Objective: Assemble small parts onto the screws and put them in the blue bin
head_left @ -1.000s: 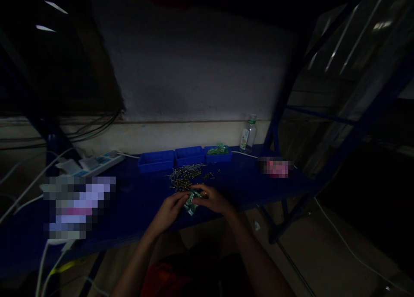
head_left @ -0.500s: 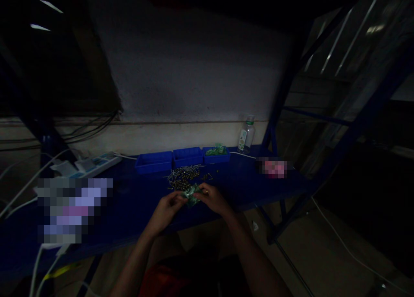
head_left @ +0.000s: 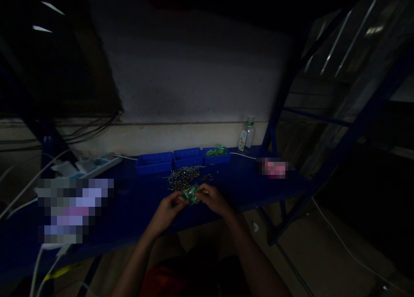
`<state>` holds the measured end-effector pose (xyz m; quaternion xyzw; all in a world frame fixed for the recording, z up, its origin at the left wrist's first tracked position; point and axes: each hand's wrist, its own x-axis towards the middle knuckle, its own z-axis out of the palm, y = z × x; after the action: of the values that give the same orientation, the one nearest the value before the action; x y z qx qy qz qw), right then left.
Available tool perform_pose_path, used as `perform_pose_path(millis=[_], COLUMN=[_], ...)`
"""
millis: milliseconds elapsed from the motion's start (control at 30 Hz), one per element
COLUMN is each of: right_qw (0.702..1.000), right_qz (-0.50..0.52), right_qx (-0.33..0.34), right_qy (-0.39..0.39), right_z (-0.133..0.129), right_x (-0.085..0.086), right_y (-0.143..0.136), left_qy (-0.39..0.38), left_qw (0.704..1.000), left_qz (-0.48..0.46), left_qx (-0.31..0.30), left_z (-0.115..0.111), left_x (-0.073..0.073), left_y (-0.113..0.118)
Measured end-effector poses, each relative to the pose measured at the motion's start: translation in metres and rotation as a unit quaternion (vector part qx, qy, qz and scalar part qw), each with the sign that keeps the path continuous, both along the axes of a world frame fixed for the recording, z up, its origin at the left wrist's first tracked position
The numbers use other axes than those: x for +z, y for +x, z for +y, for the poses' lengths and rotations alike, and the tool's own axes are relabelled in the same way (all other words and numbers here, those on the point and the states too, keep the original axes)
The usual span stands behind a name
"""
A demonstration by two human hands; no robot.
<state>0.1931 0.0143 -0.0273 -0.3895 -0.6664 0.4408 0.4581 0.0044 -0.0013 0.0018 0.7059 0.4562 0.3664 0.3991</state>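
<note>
Between my two hands is a small green-tinted clear plastic bag (head_left: pixel 192 194), held over the front part of the blue table. My left hand (head_left: pixel 168 208) pinches its left side with thumb and fingers. On the other side, my right hand (head_left: pixel 211 197) grips the bag's right edge, and a ring shows on one finger. Whatever the bag contains is too dark to make out. Just beyond it lies a heap of screws and brass-coloured metal fittings (head_left: pixel 184 176), with a few loose pieces to its right.
Behind the heap stand an empty-looking blue bin (head_left: pixel 154 163), a second bin (head_left: pixel 188 157) and a third bin (head_left: pixel 216 159) holding green bags. A clear bottle (head_left: pixel 247 136) stands at the back right. A power strip (head_left: pixel 100 162) with cables lies left; two blurred-out items rest on the table (head_left: pixel 129 219).
The bag has been bunched up slightly between my fingers, its lower part drawn up. Both hands stay in nearly the same place.
</note>
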Motion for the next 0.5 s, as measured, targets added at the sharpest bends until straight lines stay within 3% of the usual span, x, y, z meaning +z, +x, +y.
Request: perform_pose_path(millis=[500], right_qw=[0.999], right_qz=[0.027], right_qx=[0.01], right_qy=[-0.012], right_z=[0.0035], right_x=[-0.0061], right_y=[-0.0027], left_qy=[0.006], left_qw=[1.0], left_qz=[-0.002], left_qx=[0.029], left_z=[-0.0009], left_x=[0.0062], left_y=[-0.0032])
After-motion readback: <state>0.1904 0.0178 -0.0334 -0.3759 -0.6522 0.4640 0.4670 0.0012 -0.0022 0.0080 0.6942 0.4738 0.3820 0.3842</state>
